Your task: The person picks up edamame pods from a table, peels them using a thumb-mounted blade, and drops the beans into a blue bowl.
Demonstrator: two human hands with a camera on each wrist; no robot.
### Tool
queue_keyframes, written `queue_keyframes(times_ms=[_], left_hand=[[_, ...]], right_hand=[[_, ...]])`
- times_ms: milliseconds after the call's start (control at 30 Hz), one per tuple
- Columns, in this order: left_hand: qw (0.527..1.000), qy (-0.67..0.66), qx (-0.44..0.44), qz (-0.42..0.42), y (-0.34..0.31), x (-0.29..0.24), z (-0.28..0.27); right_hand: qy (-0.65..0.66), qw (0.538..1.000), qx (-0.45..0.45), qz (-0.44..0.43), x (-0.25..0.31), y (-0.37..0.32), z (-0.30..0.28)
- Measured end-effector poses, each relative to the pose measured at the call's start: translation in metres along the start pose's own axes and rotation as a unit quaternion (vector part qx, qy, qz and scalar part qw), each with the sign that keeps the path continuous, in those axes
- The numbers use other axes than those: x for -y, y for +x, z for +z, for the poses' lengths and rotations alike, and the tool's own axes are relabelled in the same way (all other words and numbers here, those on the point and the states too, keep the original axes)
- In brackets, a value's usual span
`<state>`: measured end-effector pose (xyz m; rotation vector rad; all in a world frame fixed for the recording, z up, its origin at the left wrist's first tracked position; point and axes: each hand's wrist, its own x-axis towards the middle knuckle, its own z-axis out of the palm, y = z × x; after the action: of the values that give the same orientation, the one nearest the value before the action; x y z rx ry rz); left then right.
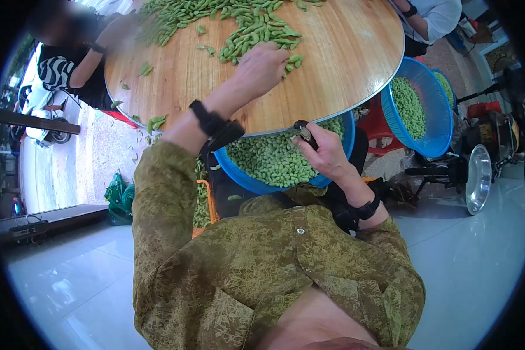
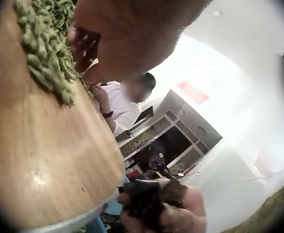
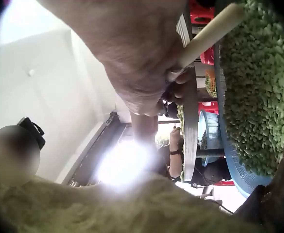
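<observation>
My left hand point(image 1: 261, 71) reaches over the round wooden table, its fingers bent down at the near edge of a heap of green bean pods point(image 1: 256, 35). Its fingertips are hidden, so I cannot tell whether they pinch a pod. Just off the table's near rim, my right hand point(image 1: 328, 153) grips a slim, pale stick-like thing point(image 3: 212, 34) that juts out past the fingers. Something dark point(image 2: 149, 194) wraps that hand's thumb and finger area in the left wrist view. Below it sits a blue basket point(image 1: 224, 160) of shelled green beans point(image 1: 274, 160).
Another blue basket point(image 1: 437, 131) of beans stands at the right by a red stool point(image 1: 376, 125). One person point(image 1: 70, 73) sits at the table's far left, another point(image 1: 440, 20) at the far right. An orange crate point(image 1: 207, 198) with pods is by my left side.
</observation>
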<state>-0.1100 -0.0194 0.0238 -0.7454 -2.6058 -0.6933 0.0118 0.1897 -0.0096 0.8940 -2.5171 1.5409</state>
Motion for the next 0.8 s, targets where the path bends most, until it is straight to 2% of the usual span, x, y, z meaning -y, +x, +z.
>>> queue_keyframes(times_ms=[67,200,267,300,367,400,433,467,500,533,567,600,633,667,733,800], left_hand=[[0.996,0.086,0.018,-0.024,0.014,0.012,0.023],[0.994,0.101,0.026,-0.043,0.018,0.02,0.035],[0.996,0.057,-0.059,-0.039,0.013,0.015,0.033],[0.996,0.058,-0.057,-0.035,0.012,0.011,0.028],[0.996,-0.074,-0.055,0.003,0.009,-0.002,0.015],[0.996,-0.075,-0.052,0.005,0.005,-0.013,0.01],[0.973,-0.218,-0.007,-0.078,-0.002,-0.026,0.004],[0.921,-0.354,0.038,-0.16,-0.01,-0.037,0.001],[0.89,-0.426,0.046,-0.16,-0.019,-0.042,0.003],[0.889,-0.427,0.048,-0.16,-0.027,-0.05,0.0],[0.85,-0.48,0.069,-0.206,-0.035,-0.06,-0.004],[0.805,-0.53,0.088,-0.252,-0.041,-0.066,-0.007],[0.779,-0.552,0.102,-0.279,-0.049,-0.063,-0.003],[0.778,-0.552,0.1,-0.281,-0.055,-0.063,0.001],[0.711,-0.604,0.077,-0.35,-0.063,-0.065,0.005],[0.729,-0.591,0.104,-0.328,-0.069,-0.063,0.0]], right_hand=[[0.059,0.995,0.024,0.08,0.002,-0.001,-0.007],[0.116,0.989,-0.001,0.095,-0.01,-0.006,-0.011],[0.274,0.948,-0.03,0.163,-0.01,-0.004,-0.011],[0.35,0.916,-0.044,0.193,-0.011,-0.002,-0.011],[0.39,0.897,-0.073,0.196,-0.013,0.003,-0.012],[0.428,0.876,-0.098,0.198,-0.014,0.005,-0.012],[0.46,0.858,-0.108,0.201,-0.009,0.009,-0.014],[0.46,0.857,-0.111,0.203,-0.006,0.011,-0.015],[0.493,0.84,-0.102,0.203,-0.004,0.013,-0.016],[0.526,0.821,-0.093,0.203,-0.004,0.013,-0.016],[0.557,0.798,-0.068,0.219,-0.008,0.012,-0.015],[0.557,0.798,-0.068,0.221,-0.007,0.01,-0.014],[0.573,0.79,-0.044,0.213,-0.004,0.009,-0.014],[0.59,0.781,-0.018,0.205,0.0,0.009,-0.014],[0.594,0.773,-0.014,0.222,0.006,0.01,-0.011],[0.597,0.772,0.011,0.218,0.004,0.009,-0.008]])
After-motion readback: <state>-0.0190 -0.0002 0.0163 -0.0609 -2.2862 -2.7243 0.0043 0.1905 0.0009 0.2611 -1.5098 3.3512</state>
